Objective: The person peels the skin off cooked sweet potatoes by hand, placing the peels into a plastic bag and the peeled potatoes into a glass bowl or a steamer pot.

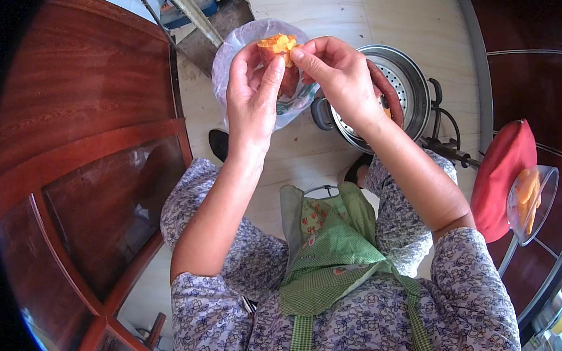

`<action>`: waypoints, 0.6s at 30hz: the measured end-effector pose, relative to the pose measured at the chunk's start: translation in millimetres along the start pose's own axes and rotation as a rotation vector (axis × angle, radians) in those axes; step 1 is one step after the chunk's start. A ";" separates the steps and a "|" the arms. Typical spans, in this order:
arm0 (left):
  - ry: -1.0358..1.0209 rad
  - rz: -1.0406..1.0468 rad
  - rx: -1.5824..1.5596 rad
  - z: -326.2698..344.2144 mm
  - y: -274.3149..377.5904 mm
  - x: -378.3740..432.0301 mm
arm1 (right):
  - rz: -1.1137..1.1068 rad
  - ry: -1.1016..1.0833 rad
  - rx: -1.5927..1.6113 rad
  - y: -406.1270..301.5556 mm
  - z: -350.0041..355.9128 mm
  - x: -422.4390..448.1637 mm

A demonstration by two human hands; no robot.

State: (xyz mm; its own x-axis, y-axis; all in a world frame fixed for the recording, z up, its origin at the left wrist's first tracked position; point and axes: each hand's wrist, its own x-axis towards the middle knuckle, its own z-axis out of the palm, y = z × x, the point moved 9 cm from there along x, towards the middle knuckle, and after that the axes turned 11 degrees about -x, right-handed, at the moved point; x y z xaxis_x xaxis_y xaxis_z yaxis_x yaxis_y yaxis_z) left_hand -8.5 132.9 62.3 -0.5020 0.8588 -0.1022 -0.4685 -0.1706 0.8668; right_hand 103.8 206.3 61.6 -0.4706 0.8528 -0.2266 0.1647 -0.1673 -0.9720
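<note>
A partly peeled sweet potato (pixel 277 45), orange flesh showing at its top and reddish skin lower down, is held between my hands. My left hand (pixel 255 80) grips it from the left, with the thumb in front. The thumb and fingertips of my right hand (pixel 334 65) pinch its right side at the flesh. Right below both sits a bin or container lined with a translucent plastic bag (pixel 229 44). Near my right forearm, a steel steamer pot (pixel 410 71) with a perforated tray holds reddish-skinned pieces, partly hidden by my hand and arm.
A clear bowl (pixel 545 192) of peeled orange pieces rests on a red-covered seat or stool (pixel 498 171) at the right. Dark red cabinets (pixel 534 88) stand beyond it. A wooden door or cabinet (pixel 87 82) fills the left. Metal legs (pixel 191 13) stand behind the bag.
</note>
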 end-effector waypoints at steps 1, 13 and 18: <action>-0.004 -0.005 -0.006 0.1 -0.6 0.0 | 0.015 -0.015 0.020 1.7 1.4 0.1; 0.019 -0.103 -0.183 -11.7 -6.5 6.4 | 0.110 -0.080 0.236 24.2 10.9 5.7; 0.080 -0.144 -0.347 -33.6 -9.6 11.7 | -0.010 -0.053 -0.109 29.1 8.7 13.3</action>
State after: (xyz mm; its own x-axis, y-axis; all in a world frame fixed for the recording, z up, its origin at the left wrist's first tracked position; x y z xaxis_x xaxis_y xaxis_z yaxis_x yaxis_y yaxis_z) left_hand -34.3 128.4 36.3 -0.4619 0.8477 -0.2610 -0.7497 -0.2159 0.6255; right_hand 94.8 208.5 29.8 -0.5174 0.8263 -0.2226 0.2521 -0.1015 -0.9624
